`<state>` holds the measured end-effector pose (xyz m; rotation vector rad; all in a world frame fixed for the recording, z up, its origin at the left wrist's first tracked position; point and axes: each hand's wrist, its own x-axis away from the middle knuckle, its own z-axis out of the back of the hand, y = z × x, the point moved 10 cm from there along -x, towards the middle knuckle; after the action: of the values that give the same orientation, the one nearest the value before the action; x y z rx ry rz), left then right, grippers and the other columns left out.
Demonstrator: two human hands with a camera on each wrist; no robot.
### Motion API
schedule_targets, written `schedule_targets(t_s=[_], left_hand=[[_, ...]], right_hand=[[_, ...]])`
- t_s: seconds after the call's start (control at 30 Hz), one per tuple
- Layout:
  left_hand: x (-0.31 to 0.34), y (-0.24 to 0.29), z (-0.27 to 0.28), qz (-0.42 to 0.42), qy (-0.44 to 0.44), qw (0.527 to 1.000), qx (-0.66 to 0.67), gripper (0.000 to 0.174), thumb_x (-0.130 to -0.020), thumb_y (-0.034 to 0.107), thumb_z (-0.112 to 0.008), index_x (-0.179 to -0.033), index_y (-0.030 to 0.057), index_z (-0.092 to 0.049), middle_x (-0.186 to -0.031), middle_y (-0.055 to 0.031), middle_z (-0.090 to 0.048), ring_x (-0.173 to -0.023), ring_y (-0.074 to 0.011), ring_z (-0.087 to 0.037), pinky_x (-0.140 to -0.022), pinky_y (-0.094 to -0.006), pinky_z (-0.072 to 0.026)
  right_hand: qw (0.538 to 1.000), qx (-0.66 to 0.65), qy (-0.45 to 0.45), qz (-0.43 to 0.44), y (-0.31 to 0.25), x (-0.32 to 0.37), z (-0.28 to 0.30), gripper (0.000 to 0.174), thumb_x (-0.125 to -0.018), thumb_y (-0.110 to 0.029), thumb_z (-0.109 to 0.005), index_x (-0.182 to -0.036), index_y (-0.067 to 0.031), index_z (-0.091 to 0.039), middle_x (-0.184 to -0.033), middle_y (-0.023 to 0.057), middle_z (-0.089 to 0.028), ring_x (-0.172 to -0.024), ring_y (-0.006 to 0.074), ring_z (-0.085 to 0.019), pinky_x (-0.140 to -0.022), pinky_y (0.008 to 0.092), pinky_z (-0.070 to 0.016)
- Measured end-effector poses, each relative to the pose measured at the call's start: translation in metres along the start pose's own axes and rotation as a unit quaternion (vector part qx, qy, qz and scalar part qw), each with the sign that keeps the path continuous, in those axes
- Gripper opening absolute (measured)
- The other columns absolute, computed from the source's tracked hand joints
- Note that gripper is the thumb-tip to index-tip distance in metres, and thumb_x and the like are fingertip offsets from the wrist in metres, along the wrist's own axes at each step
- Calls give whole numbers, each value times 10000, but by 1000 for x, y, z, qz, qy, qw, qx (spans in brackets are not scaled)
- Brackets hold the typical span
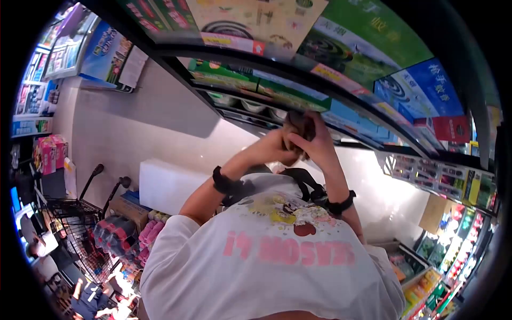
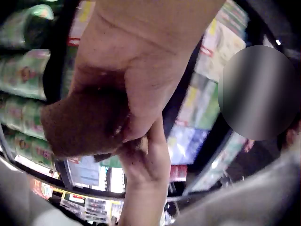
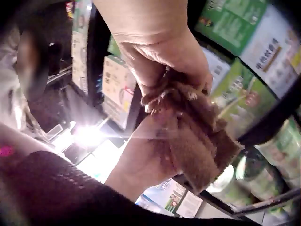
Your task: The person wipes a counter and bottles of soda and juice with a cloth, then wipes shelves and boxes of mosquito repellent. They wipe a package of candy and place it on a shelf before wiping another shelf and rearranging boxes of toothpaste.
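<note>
A brown cloth [image 1: 300, 127] is bunched between both hands in front of the shelf, above the chest. The left hand [image 1: 276, 147] grips it from the left, and the right hand [image 1: 319, 143] pinches it from the right. In the left wrist view the left hand [image 2: 134, 61] has its fingers curled over the folded cloth [image 2: 84, 125], with the right hand [image 2: 146, 162] just below. In the right wrist view the right hand [image 3: 164, 54] holds the crumpled top of the cloth [image 3: 202, 146], while the left hand [image 3: 148, 150] is against its side. Some fingertips are hidden in the folds.
Dark-framed shelves [image 1: 213, 53] with boxed goods slant across the top, close to the hands. Green containers [image 2: 23, 73] stand on a lower shelf. A white block [image 1: 170, 184], bottle packs [image 1: 114, 234] and a black cart [image 1: 77, 213] are at the left.
</note>
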<state>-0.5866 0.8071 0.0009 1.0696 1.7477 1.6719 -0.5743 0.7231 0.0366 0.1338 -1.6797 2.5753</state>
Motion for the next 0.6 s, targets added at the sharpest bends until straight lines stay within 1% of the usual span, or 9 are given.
schedule_targets(t_s=[0.03, 0.13, 0.23, 0.27, 0.33, 0.37, 0.4, 0.47, 0.6], left_hand=[[-4, -25, 4, -9, -9, 996, 88, 225, -761, 57, -605, -970, 10, -538, -838, -45, -582, -778, -83, -513, -670, -252, -449], [-5, -61, 25, -32, 165, 986, -4, 252, -779, 55, -596, -1006, 2, -499, -929, -66, -568, -811, -112, -523, -678, -267, -449], [-8, -78, 22, 15, 179, 984, 4, 277, -780, 77, -607, -1018, 0, -488, -987, -101, -551, -855, -130, -532, -682, -276, -448], [-5, -68, 28, 36, 201, 973, -109, 194, -789, 93, -598, -941, -3, -525, -865, -106, -579, -792, -153, -570, -633, -288, -453], [-16, -89, 37, 70, 221, 965, -123, 165, -792, 129, -607, -842, -20, -558, -710, -105, -584, -680, -171, -584, -571, -314, -447], [-17, -76, 45, 24, 288, 945, -154, 210, -786, 171, -622, -754, -26, -557, -597, -104, -571, -583, -214, -583, -538, -337, -442], [-28, -81, 46, 26, 284, 945, -157, 210, -786, 171, -622, -754, -26, -557, -597, -104, -571, -583, -214, -583, -538, -337, -442], [-39, -66, 58, -97, 372, 892, -237, 257, -762, 217, -652, -822, -20, -573, -638, -142, -591, -593, -259, -587, -563, -344, -452], [-77, -69, 41, -70, 400, 876, -261, 272, -748, 245, -664, -832, -5, -601, -664, -154, -608, -621, -301, -597, -581, -351, -459]], right_hand=[[1000, -6, -12, -12, 13, 0, -6, 554, -667, -197, -752, -1094, -32, -440, -986, 142, -560, -917, 236, -562, -805, 321, -446], [999, -2, -14, -40, 61, 0, -17, 537, -672, -142, -710, -1118, -39, -429, -1021, 160, -562, -927, 273, -574, -812, 331, -448], [997, -16, 24, -71, 114, -1, -19, 533, -671, -174, -710, -1108, -32, -439, -995, 173, -575, -944, 324, -577, -805, 353, -451], [996, 19, 53, -68, 114, -1, -14, 509, -677, -174, -712, -1090, -29, -452, -963, 164, -588, -897, 296, -596, -763, 352, -466], [993, -45, 66, -85, 115, -3, -10, 483, -688, -184, -711, -1072, -28, -462, -915, 154, -603, -830, 261, -610, -707, 338, -476], [984, -68, 85, -138, 114, -2, -3, 438, -697, -191, -711, -1033, -9, -497, -851, 140, -615, -766, 219, -607, -660, 314, -473], [984, -72, 89, -140, 133, -8, -3, 438, -697, -191, -711, -1033, -9, -497, -851, 140, -615, -766, 219, -607, -660, 314, -473], [964, -145, 206, -91, 183, -18, 14, 365, -704, -190, -698, -972, 8, -550, -813, 143, -617, -744, 204, -598, -670, 307, -466], [952, -127, 258, -103, 219, -10, 42, 287, -745, -201, -684, -914, 13, -592, -818, 70, -614, -724, 123, -542, -653, 267, -440]])
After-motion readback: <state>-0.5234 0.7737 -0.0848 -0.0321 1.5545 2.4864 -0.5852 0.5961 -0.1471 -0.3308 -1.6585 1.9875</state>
